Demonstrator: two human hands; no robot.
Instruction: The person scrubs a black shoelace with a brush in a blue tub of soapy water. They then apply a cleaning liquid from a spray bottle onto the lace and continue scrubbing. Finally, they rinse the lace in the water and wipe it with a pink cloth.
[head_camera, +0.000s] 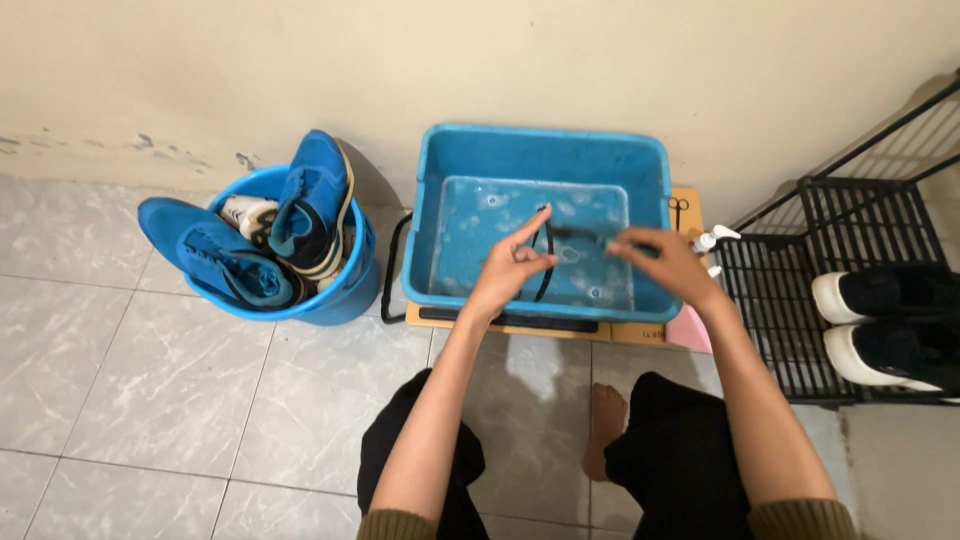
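Both forearms are bare; olive-green sleeves (400, 524) are pushed up to the elbows. The legs wear black trousers (680, 460). One foot (603, 428) is bare.

A home washing corner, pale marbled floor tiles (200, 390), scuffed cream wall (300, 70) across the top, blue tub (545, 160) of soapy water at centre, blue bucket (345, 290) stuffed with sneakers (315, 200) at left, black wire shoe rack (790, 300) at right.

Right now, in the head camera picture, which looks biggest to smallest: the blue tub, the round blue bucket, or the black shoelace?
1. Rectangular blue plastic tub
2. Round blue plastic bucket
3. Thin black shoelace, by far the smallest
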